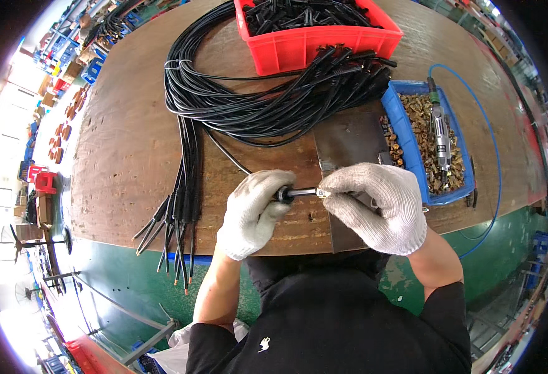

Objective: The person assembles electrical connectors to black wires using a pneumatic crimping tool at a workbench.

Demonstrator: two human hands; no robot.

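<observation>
In my gloved left hand is a black cable end, its fingers closed round the thicker dark part. The cable's thinner length runs away from that hand toward the big coil of black cables. At the tip of the cable end, the gloved right hand pinches a small brass-coloured metal fitting. Fitting and cable end meet between the two hands, above the near edge of the wooden table. How far one sits inside the other is too small to tell.
A red bin of black parts stands at the back. On the right, a blue tray holds brass fittings and a pneumatic tool with a blue hose. Cable ends overhang the table's near edge.
</observation>
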